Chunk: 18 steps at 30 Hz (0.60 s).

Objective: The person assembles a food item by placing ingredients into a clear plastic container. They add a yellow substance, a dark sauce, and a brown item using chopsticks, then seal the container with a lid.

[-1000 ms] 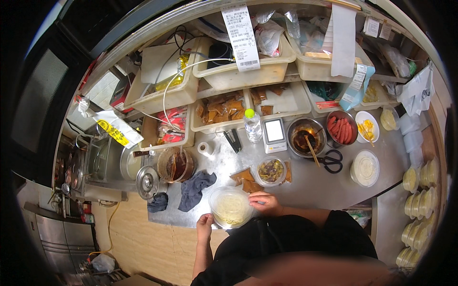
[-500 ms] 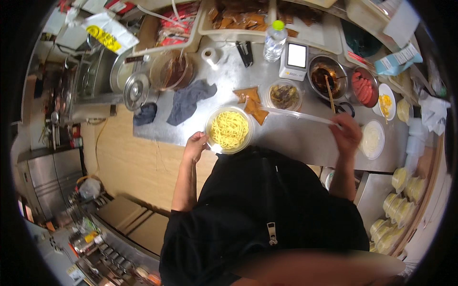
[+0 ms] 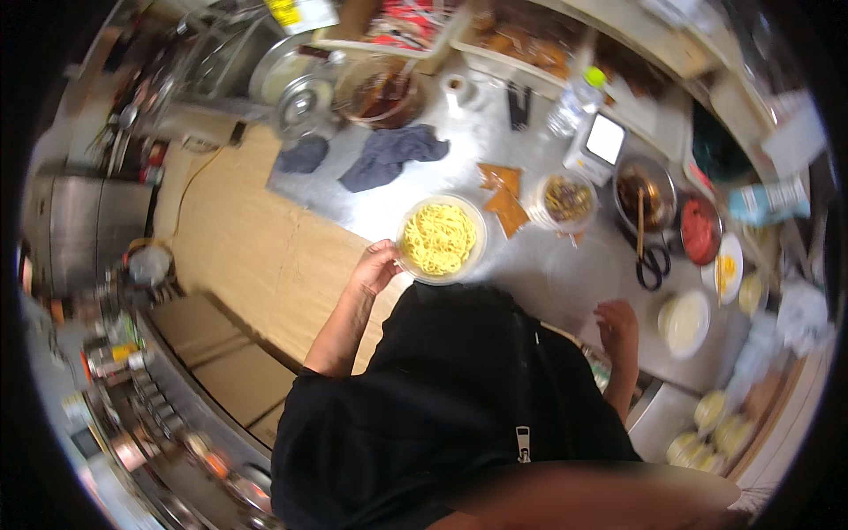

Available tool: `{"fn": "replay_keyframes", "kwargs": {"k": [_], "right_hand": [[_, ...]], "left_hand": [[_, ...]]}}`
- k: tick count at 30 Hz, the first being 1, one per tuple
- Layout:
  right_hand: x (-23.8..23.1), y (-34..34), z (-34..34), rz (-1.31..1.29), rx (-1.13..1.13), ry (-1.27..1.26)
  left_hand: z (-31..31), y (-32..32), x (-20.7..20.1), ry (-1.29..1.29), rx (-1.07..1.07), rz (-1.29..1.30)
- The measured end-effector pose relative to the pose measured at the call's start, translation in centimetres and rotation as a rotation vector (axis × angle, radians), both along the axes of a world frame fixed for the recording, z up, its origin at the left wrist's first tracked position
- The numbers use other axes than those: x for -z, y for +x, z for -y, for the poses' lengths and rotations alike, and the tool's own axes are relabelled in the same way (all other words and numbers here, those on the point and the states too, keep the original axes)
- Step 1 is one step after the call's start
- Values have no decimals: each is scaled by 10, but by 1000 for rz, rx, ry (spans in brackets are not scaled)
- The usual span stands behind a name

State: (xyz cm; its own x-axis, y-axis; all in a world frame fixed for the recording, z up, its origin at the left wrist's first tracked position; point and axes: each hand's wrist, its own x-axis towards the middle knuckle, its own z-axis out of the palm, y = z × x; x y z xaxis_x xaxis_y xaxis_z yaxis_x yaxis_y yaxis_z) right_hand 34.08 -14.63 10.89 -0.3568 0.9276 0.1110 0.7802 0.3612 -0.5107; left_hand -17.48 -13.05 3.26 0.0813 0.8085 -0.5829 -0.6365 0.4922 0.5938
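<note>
A round clear bowl of yellow noodles point(image 3: 439, 237) sits at the front edge of the steel table. My left hand point(image 3: 378, 267) grips its left rim between thumb and fingers. On the table to its right lies what looks like a clear round lid point(image 3: 579, 269), faint against the steel. My right hand point(image 3: 617, 325) is just off the lid's near right side, fingers loosely bent and apart, with nothing visible in them; it is slightly blurred. Brown sauce packets point(image 3: 505, 203) lie beyond the bowl, beside a clear tub of dark chopped food point(image 3: 565, 199).
Black scissors point(image 3: 652, 268), a metal bowl of dark sauce point(image 3: 643, 196), red food in a bowl point(image 3: 699, 230) and a white bowl point(image 3: 684, 324) line the right side. A grey cloth point(image 3: 389, 157), scale point(image 3: 597, 148) and water bottle point(image 3: 576, 104) stand farther back.
The view has turned, shifting the scene. My right hand has drawn back toward me, and the clear lid it held edge-on now appears flat on the table. My left hand stays on the noodle bowl.
</note>
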Motion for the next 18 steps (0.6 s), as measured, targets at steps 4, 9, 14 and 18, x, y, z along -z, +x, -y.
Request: {"fn": "replay_keyframes", "kwargs": {"k": [4, 9, 14, 18], "right_hand": [[28, 7, -45, -67, -66, -23], [66, -14, -140, 41, -216, 73], [102, -74, -231, 59, -472, 138], [122, -139, -283, -48, -695, 98]], "left_hand": [[28, 14, 24, -20, -192, -35], [45, 20, 70, -65, -392, 15], [56, 39, 112, -129, -649, 39], [57, 52, 149, -127, -902, 90]]}}
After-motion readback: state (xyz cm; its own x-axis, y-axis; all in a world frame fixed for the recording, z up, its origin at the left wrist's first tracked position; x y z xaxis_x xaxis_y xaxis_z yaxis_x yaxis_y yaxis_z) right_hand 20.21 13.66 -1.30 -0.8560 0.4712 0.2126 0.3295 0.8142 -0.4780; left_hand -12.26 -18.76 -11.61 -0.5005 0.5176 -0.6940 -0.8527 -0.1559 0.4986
